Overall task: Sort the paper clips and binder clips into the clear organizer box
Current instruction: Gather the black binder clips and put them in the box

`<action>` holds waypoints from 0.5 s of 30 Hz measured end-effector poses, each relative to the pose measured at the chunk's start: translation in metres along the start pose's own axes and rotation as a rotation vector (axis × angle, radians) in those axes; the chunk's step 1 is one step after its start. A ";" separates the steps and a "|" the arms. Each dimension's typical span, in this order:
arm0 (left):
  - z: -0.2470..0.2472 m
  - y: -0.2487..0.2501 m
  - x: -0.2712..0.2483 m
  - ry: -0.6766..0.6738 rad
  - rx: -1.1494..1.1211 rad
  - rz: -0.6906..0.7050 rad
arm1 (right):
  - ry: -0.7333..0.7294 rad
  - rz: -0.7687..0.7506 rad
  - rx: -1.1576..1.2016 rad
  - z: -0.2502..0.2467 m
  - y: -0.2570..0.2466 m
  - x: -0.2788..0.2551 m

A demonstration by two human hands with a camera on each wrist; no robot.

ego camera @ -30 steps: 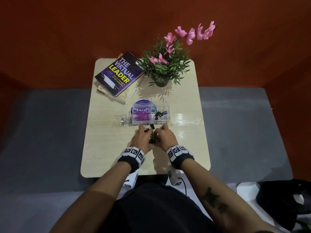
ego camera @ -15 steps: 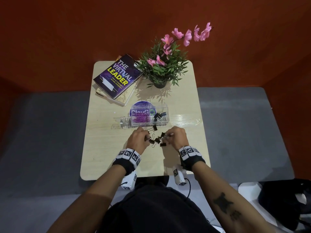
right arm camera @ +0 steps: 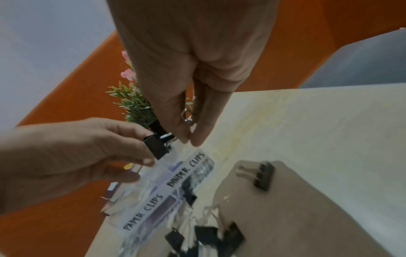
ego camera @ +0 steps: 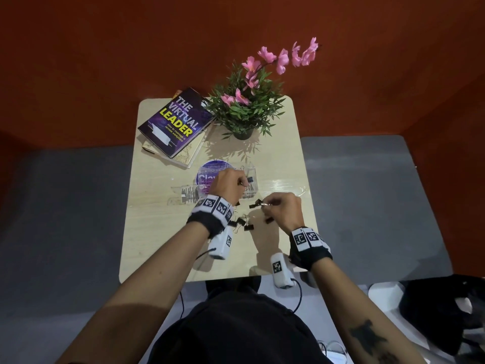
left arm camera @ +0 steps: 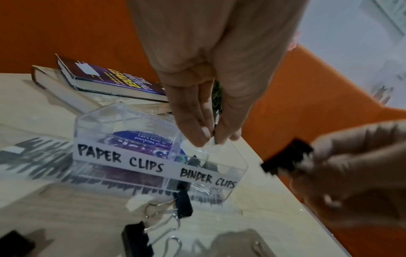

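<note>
Flanking the organizer box [ego camera: 252, 170]: book [ego camera: 175, 122], potted plant [ego camera: 244, 109], loose binder clips [ego camera: 242, 224].

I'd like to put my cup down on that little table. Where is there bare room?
Bare wood lies on the table's left side, below the books, and right of the organizer box. The middle is crowded: loose binder clips and both hands.

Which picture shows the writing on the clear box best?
The left wrist view: the clear box faces the camera and its labels read PAPER CLIPS and BINDER CLIPS. The right wrist view shows them tilted and blurry. In the head view the left hand covers the box.
</note>
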State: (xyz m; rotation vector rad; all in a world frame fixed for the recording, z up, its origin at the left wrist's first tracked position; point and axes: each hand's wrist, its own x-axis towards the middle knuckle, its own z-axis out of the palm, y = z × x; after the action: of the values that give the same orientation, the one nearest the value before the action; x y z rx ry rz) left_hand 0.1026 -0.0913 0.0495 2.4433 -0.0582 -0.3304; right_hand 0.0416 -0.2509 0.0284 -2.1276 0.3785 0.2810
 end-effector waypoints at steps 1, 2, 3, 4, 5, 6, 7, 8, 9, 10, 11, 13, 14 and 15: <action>0.000 0.000 0.002 -0.017 0.030 -0.025 | 0.019 -0.034 -0.013 -0.002 -0.007 0.004; 0.001 -0.001 0.001 -0.020 0.053 -0.028 | 0.044 -0.075 -0.043 -0.003 -0.015 0.008; 0.000 -0.003 -0.004 -0.014 0.074 -0.014 | 0.068 -0.108 -0.069 -0.003 -0.024 0.014; -0.001 -0.005 -0.010 0.008 0.089 0.004 | 0.089 -0.125 -0.089 -0.002 -0.033 0.020; -0.001 -0.010 -0.016 0.041 0.096 0.011 | 0.094 -0.136 -0.111 -0.001 -0.041 0.026; -0.001 -0.017 -0.024 0.076 0.094 -0.005 | 0.081 -0.142 -0.138 0.000 -0.047 0.032; -0.001 -0.025 -0.031 0.100 0.089 -0.034 | 0.054 -0.145 -0.170 0.001 -0.053 0.036; 0.000 -0.034 -0.037 0.099 0.093 -0.072 | 0.034 -0.144 -0.213 0.003 -0.056 0.040; 0.001 -0.043 -0.042 0.072 0.116 -0.117 | 0.033 -0.142 -0.257 0.003 -0.057 0.041; 0.001 -0.051 -0.047 0.029 0.147 -0.166 | 0.053 -0.126 -0.294 0.002 -0.055 0.039; 0.003 -0.058 -0.051 -0.027 0.181 -0.208 | 0.080 -0.097 -0.322 0.001 -0.049 0.036; 0.009 -0.070 -0.058 -0.173 0.242 -0.263 | 0.093 -0.010 -0.380 0.002 -0.027 0.028; 0.012 -0.073 -0.060 -0.229 0.265 -0.274 | 0.054 0.039 -0.419 0.003 -0.014 0.023; 0.015 -0.073 -0.062 -0.269 0.292 -0.275 | -0.014 0.089 -0.458 0.005 -0.002 0.017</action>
State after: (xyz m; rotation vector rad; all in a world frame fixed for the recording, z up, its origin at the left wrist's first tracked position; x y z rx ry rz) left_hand 0.0359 -0.0358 0.0057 2.6808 0.1226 -0.8235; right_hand 0.0579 -0.2488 0.0211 -2.5583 0.4328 0.4697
